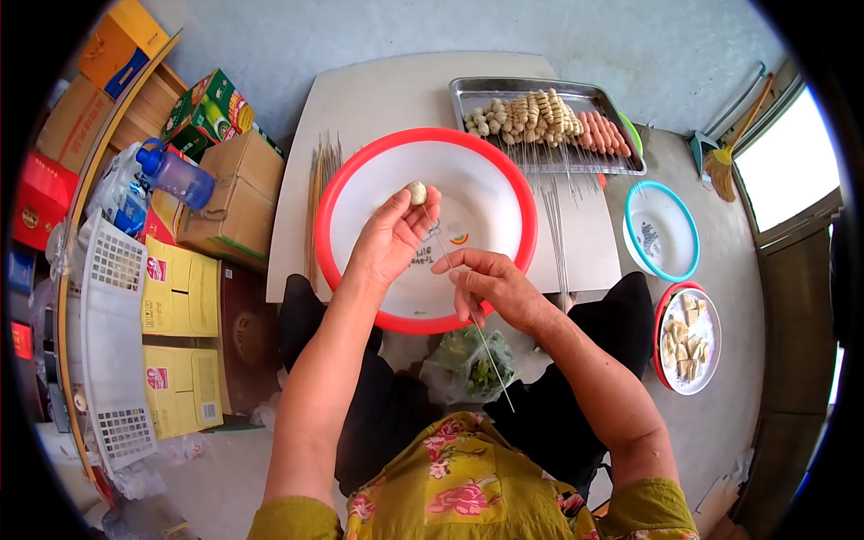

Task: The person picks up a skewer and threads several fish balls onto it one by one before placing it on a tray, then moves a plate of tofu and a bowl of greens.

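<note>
Over a white basin with a red rim (326, 216), my left hand (396, 236) pinches a pale speckled meatball (417, 193) between thumb and fingers. My right hand (490, 286) grips a thin metal skewer (490, 364), whose lower end points down toward my lap. The skewer's upper part runs toward the meatball, its tip hidden at my left fingers. Behind the basin, a metal tray (634, 165) carries skewered meatballs (486, 119), ridged beige pieces (540, 119) and pink sausages (601, 133).
Loose skewers lie on the table (360, 94) on both sides of the basin. A blue-rimmed basin (691, 225) and a plate of beige pieces (711, 360) stand at right. Below the table sits a bag of greens (468, 364). Boxes (180, 297) and a shelf crowd the left.
</note>
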### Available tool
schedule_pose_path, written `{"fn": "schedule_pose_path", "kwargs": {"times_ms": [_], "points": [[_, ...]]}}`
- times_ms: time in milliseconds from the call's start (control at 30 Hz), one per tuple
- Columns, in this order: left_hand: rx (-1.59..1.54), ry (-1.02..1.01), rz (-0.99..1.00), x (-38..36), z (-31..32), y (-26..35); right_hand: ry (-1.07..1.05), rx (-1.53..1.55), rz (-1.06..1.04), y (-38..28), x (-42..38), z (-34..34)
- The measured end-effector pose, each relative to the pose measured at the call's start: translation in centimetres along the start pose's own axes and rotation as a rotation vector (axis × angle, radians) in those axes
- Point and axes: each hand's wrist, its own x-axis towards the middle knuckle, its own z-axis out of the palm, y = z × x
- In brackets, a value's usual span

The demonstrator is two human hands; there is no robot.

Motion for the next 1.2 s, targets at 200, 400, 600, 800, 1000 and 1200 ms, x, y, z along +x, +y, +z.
{"fn": "schedule_pose_path", "kwargs": {"times_ms": [200, 400, 600, 800, 1000, 1200], "points": [[-0.011, -0.008, -0.002, -0.1, 0.0, -0.1, 0.000, 0.004, -0.010, 0.1, 0.1, 0.0], [0.017, -0.033, -0.006, -0.2, -0.1, -0.3, 0.010, 0.002, -0.001, 0.2, 0.1, 0.0], [0.018, -0.028, -0.025, -0.5, 0.5, -0.7, 0.021, 0.017, -0.008, 0.4, 0.5, -0.1], [0.017, -0.056, -0.037, -0.7, 1.0, -0.6, 0.044, 0.023, -0.025, 0.4, 0.7, 0.0], [0.030, -0.053, -0.036, -1.0, 1.3, -0.9, 0.063, 0.021, -0.026, 0.5, 0.9, -0.2], [0.040, -0.074, -0.126, -1.4, 1.4, -1.1, 0.089, 0.033, -0.061, 0.2, 1.1, -0.3]]}}
